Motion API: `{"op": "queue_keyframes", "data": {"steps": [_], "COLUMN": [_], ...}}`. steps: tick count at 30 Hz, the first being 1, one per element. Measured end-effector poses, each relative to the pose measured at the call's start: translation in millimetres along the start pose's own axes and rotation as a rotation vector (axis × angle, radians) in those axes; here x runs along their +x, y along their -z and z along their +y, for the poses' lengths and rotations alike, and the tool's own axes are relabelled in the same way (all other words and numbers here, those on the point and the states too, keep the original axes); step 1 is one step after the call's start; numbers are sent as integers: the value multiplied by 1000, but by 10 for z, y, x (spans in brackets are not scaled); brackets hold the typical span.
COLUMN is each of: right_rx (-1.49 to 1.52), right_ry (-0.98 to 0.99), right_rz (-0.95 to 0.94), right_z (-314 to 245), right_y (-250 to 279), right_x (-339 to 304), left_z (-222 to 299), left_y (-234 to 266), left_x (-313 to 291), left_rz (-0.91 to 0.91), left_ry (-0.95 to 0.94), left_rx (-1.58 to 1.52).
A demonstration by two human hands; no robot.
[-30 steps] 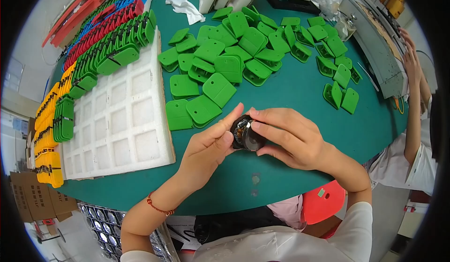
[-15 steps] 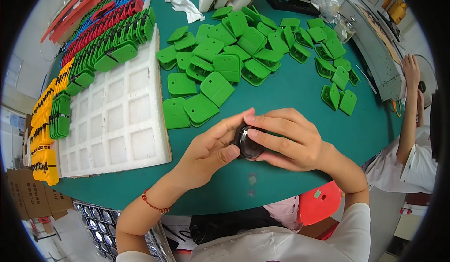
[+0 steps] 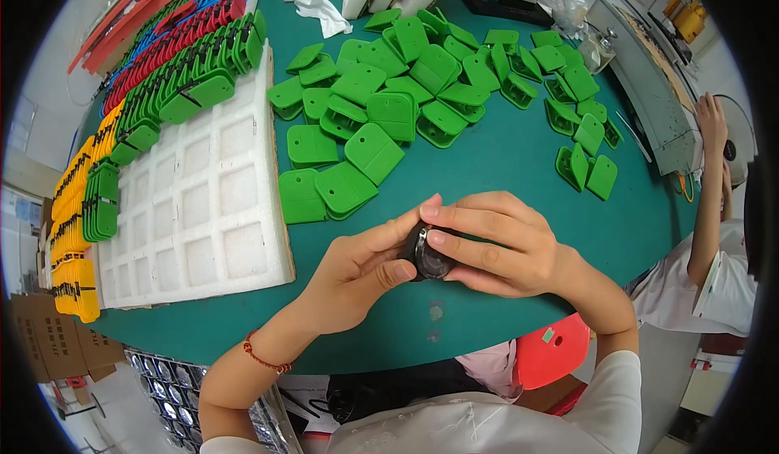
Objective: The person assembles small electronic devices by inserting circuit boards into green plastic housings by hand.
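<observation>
Between both hands, above the near part of the green table, is a small round black object (image 3: pixel 432 264) with a shiny rim; its exact kind I cannot make out. My left hand (image 3: pixel 357 267) grips its left side, thumb below and fingers behind. My right hand (image 3: pixel 507 247) closes over its right side with the fingertips on the rim. Much of the object is hidden by the fingers. Beyond the hands lies a loose heap of folded green plastic pieces (image 3: pixel 374 154), some with a small round hole.
A white foam tray (image 3: pixel 235 247) with square hollows lies at left, with rows of yellow pieces (image 3: pixel 77 247), green, red and blue pieces on it. A white cloth (image 3: pixel 320 9) lies at the back. At right, another person's arm (image 3: pixel 710 194) shows beside a grey metal machine (image 3: pixel 649 89).
The black object has turned slightly within my fingers, and both hands have shifted very little. The heap and the tray appear slightly further left in the view.
</observation>
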State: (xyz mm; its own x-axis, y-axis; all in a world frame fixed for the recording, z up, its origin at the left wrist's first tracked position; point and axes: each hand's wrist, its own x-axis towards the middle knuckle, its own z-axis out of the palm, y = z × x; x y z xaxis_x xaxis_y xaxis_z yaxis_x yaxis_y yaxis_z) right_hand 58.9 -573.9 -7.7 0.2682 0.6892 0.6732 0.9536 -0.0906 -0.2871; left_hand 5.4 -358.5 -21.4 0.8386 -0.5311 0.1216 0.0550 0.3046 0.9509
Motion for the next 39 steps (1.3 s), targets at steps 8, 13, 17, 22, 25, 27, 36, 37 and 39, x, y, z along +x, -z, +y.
{"op": "queue_keyframes", "data": {"steps": [8, 13, 17, 22, 25, 27, 36, 37, 39], "right_rx": [2, 12, 13, 16, 22, 23, 28, 27, 25], "right_ry": [17, 17, 13, 7, 7, 7, 23, 13, 2], "right_rz": [-11, -19, -18, -13, -15, -17, -10, -3, 3], "right_z": [-10, -1, -7, -6, -6, -3, 9, 5, 11], "right_y": [10, 11, 12, 3, 8, 7, 3, -3, -6], "right_x": [3, 3, 7, -2, 4, 4, -1, -2, -6], "left_z": [-21, -19, -40, -52, -62, -61, -66, -61, -42], "left_y": [48, 60, 51, 42, 34, 35, 22, 18, 12], "left_x": [-11, -11, -20, -27, -34, -29, -35, -33, -24], "left_rz": [-63, -68, -54, -34, -28, -30, -21, -14, -13], "left_ry": [-26, -27, -32, -18, -23, -28, -43, -32, -23], "left_rx": [24, 70, 31, 14, 6, 13, 16, 9, 11]}}
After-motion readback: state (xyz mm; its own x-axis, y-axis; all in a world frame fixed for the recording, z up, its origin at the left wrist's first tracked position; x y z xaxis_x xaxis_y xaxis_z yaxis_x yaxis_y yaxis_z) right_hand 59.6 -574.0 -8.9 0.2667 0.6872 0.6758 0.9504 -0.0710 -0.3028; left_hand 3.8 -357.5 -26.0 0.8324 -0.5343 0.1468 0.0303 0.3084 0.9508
